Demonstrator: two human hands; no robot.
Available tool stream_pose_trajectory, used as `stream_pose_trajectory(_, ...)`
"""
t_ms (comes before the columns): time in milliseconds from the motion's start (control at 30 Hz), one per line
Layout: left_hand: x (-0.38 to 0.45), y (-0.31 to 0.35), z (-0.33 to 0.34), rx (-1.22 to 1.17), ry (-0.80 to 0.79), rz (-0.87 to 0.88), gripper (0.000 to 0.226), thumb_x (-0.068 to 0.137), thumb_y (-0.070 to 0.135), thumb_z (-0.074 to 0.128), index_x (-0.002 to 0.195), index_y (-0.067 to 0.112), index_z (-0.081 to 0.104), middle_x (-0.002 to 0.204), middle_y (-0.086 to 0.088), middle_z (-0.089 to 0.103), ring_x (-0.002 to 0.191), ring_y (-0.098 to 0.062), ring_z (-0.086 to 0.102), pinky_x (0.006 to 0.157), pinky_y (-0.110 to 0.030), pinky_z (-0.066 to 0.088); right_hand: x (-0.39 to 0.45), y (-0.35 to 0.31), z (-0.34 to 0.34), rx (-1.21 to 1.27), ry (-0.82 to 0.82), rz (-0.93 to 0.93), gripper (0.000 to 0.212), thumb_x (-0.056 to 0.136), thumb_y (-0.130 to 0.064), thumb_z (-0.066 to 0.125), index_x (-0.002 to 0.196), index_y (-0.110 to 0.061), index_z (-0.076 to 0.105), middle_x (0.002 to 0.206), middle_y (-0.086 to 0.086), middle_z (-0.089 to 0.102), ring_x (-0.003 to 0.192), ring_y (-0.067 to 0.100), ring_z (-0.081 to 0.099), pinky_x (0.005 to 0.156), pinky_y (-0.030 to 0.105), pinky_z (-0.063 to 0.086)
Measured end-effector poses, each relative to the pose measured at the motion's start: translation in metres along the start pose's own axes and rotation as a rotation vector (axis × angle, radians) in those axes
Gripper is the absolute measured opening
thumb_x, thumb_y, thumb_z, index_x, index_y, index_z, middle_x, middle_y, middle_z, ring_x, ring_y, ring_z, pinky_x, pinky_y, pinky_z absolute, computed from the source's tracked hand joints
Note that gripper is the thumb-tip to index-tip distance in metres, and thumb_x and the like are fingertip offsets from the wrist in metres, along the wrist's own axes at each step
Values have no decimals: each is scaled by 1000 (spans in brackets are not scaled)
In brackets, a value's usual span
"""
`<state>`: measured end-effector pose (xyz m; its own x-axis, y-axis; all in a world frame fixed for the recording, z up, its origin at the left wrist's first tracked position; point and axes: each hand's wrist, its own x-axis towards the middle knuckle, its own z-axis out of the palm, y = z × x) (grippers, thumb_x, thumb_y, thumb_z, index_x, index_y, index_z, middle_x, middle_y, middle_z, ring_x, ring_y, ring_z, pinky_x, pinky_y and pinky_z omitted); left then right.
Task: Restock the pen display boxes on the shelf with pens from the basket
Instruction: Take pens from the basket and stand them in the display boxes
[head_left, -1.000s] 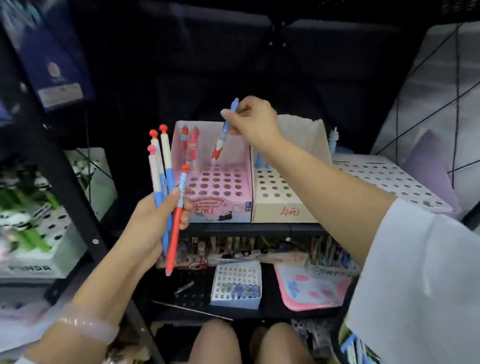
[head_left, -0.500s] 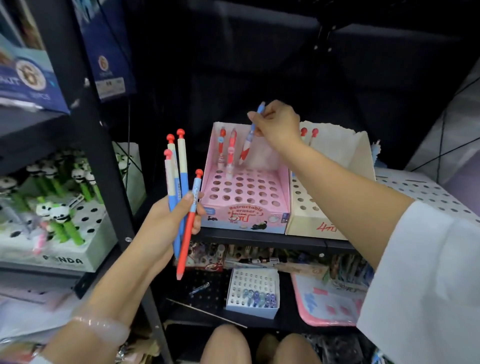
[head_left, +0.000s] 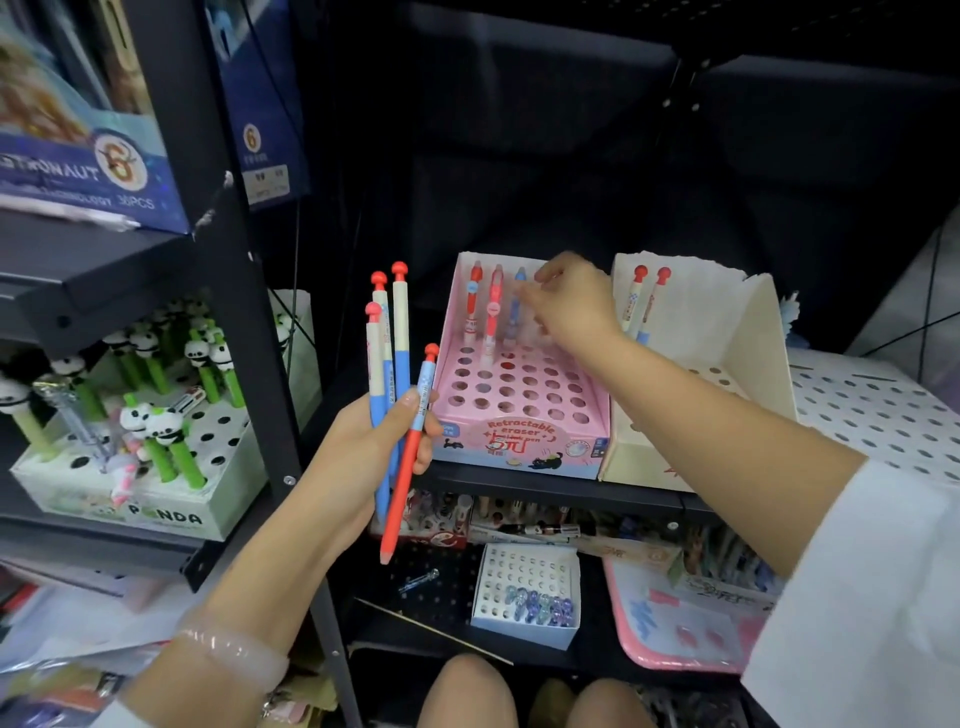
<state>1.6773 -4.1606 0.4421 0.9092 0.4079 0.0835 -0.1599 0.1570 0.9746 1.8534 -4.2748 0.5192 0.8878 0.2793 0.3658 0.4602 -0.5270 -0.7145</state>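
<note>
**Hands at the pink display box**

The left hand (head_left: 374, 447) is gripping a bunch of pens (head_left: 390, 364) just left of the pink display box (head_left: 524, 415), fingers curled round the barrels so their red mushroom caps are pointing upward. One red-barrelled pen (head_left: 408, 467) in the bunch is slanting, its tip hanging below the hand.

The right hand (head_left: 574, 301) is reaching over the back row of the pink display box, blurred, its fingers loosely spread beside a blue pen (head_left: 517, 306); whether they are touching that pen cannot be told. Left of the blue pen, two red pens (head_left: 483, 306) are standing upright in the same back row. The remaining holes of the box are showing open.

Right of the pink display box, touching it, a cream display box (head_left: 727, 332) is holding two red-capped pens (head_left: 644, 301) at its back. Both boxes are sitting on the dark shelf (head_left: 545, 491). Left of the pink box, beyond a black upright, a panda pen box (head_left: 171, 512) is standing.
</note>
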Motion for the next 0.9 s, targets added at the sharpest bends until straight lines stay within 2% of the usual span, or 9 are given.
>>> stream_pose_trajectory(67,0,4,4,-15,-6,13,22,95,25,45,91,8,59,62,2,63,51,-9,53,51,-19,49,-20,-11,-9,75,-3,-102,17,90,-28,59,96,-12,62,78,-5,60,64,2,54,62,18,44)
stream_pose_trajectory(167,-1,7,16,-6,-30,51,22,95,25,44,92,8,58,62,3,64,51,-8,53,50,-18,47,-59,-24,-16,225,-391,-109,18,91,-34,57,87,-19,66,77,-9,62,49,-11,51,52,9,42)
stream_pose_trajectory(233,-2,8,27,1,-39,83,21,95,26,45,93,10,58,62,3,65,50,-7,54,50,-18,48,-77,-25,-18,297,-569,-49,22,91,-29,58,86,-10,66,71,-4,60,47,-7,52,48,7,42)
stream_pose_trajectory(300,-2,8,38,-11,-50,102,20,95,27,45,94,12,58,62,3,65,51,-7,56,51,-17,48,-86,-22,-21,363,-623,-33,27,93,-22,57,88,4,62,63,5,56,51,6,55,50,10,43)
stream_pose_trajectory(400,-3,8,53,0,-63,82,21,96,28,45,95,12,59,63,2,66,53,-11,60,53,-19,50,-90,-13,-30,436,-507,-13,29,95,-20,53,94,8,58,69,13,54,56,15,53,54,17,46)
stream_pose_trajectory(533,-6,5,75,36,-62,25,20,97,27,43,96,15,59,64,0,70,54,-14,65,53,-22,53,-74,1,-60,466,-183,-51,17,99,-23,41,88,-16,51,72,1,61,56,7,61,52,17,50)
stream_pose_trajectory(700,-7,10,99,88,-118,23,21,99,26,40,96,15,57,58,3,65,39,-11,48,42,-21,44,-34,38,-117,307,256,-150,17,100,-24,40,84,-22,44,67,0,60,51,6,61,51,21,52)
stream_pose_trajectory(833,-5,13,119,99,-146,4,14,99,26,39,100,18,52,58,3,63,36,-9,41,39,-19,37,-7,70,-130,-32,306,-125,26,100,-29,39,107,-5,45,84,16,65,71,29,66,71,47,55)
stream_pose_trajectory(900,-3,13,126,98,-150,-8,11,99,25,40,102,19,48,60,1,63,36,-9,41,39,-19,37,-1,77,-126,-155,290,-106,30,100,-31,38,111,-4,44,86,17,65,75,32,66,72,49,54)
